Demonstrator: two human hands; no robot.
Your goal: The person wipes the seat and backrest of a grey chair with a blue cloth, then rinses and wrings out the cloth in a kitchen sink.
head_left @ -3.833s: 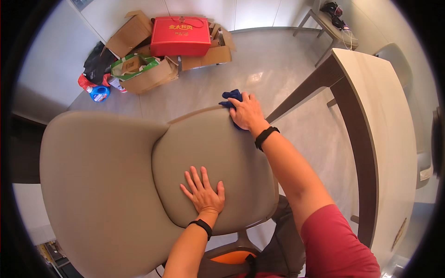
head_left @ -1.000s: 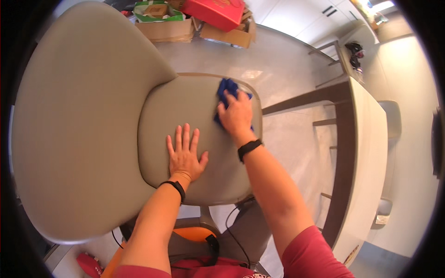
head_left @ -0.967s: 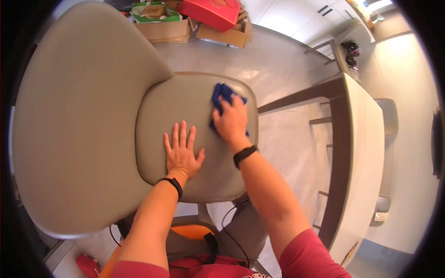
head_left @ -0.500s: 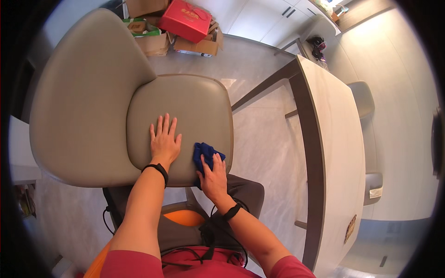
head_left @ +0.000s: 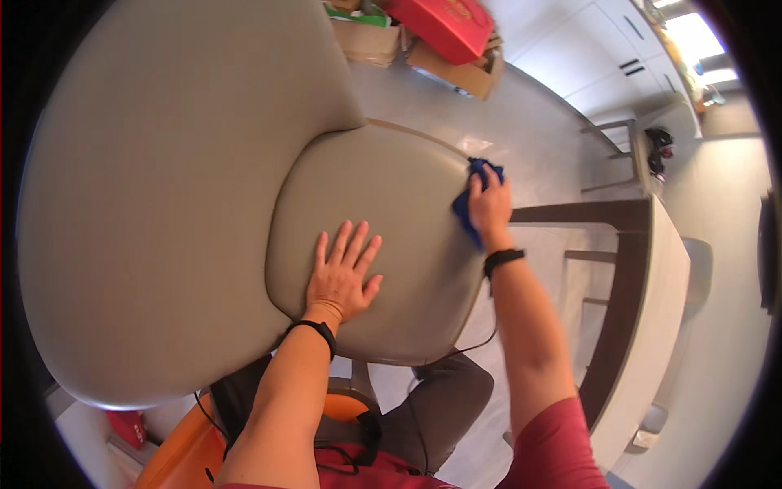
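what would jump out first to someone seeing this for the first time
A big grey-beige chair fills the left and centre. The left hand lies flat on its seat cushion, while the right hand presses a blue cloth at the cushion's right edge. A red box sits at top.

Hidden and cut-off parts around the chair seat

Most of the blue cloth (head_left: 472,213) lies under the right hand (head_left: 490,208), so its shape and folds cannot be told. The left hand (head_left: 342,279) covers the seat cushion (head_left: 383,204) beneath its palm. The chair back (head_left: 163,179) runs out into the dark rim at the left and top. The red box (head_left: 444,24) and cardboard boxes (head_left: 456,69) are cut by the top edge. The things on the far stand (head_left: 658,147) are too small to tell. The counter (head_left: 652,326) hides the floor under it.
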